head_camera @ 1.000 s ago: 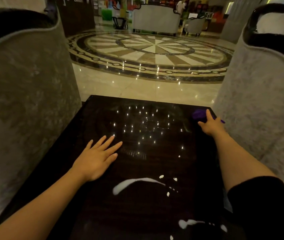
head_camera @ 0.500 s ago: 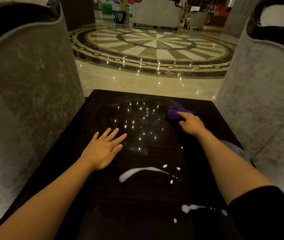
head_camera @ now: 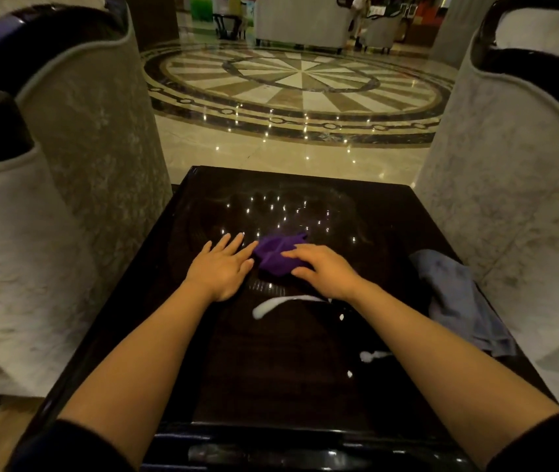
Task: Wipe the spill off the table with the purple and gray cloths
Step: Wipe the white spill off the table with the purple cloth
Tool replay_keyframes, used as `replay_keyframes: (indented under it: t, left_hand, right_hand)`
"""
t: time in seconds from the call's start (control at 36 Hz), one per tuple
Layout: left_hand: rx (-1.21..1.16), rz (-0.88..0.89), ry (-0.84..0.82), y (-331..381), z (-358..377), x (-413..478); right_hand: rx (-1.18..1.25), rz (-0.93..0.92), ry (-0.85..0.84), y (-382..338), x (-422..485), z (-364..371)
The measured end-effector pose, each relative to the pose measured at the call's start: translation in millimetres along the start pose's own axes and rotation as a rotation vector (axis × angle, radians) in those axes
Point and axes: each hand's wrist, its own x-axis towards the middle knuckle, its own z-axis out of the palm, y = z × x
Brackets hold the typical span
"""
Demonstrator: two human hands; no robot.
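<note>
A crumpled purple cloth (head_camera: 275,254) lies near the middle of the dark glossy table (head_camera: 305,369). My right hand (head_camera: 326,272) rests on the cloth's right side, fingers pressing it down. My left hand (head_camera: 220,269) lies flat on the table with fingers spread, its fingertips touching the cloth's left edge. A curved white spill streak (head_camera: 273,304) sits just in front of both hands. More white blobs (head_camera: 372,356) lie nearer me on the right. A gray cloth (head_camera: 458,301) is draped along the table's right edge.
Tall pale upholstered chair backs stand close on the left (head_camera: 77,172) and on the right (head_camera: 510,185) of the table. Beyond the far table edge lies polished marble floor (head_camera: 291,83) with a round pattern. Sofas stand far back.
My right hand has dragged the purple cloth from the table's far right corner leftward to the middle, next to my left hand. The gray cloth has come into view.
</note>
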Motion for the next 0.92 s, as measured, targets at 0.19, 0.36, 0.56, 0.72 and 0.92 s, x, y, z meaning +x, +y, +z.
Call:
replay_keyframes:
  t: [0.19, 0.36, 0.56, 0.72, 0.92]
  left_hand:
    - [-0.011, 0.001, -0.019, 1.1, -1.0, -13.4]
    - [-0.082, 0.027, -0.070, 0.1, -3.6, -32.4]
    - [-0.100, 0.058, -0.067, 1.9, 0.7, -59.8]
    - [-0.126, 0.027, -0.043, 3.3, 4.4, -79.0]
    - [-0.121, -0.007, -0.029, 8.9, 9.8, -96.5]
  right_hand:
    - [0.013, -0.031, -0.044, -18.5, -23.4, 7.9]
    - [0.051, -0.081, -0.052, -26.9, -36.8, 12.0]
    - [0.076, -0.156, -0.051, -39.4, -61.7, 18.3]
    - [0.089, -0.235, -0.068, -56.4, -102.9, 23.6]
    - [0.111, -0.325, -0.075, -73.6, -151.1, 24.7]
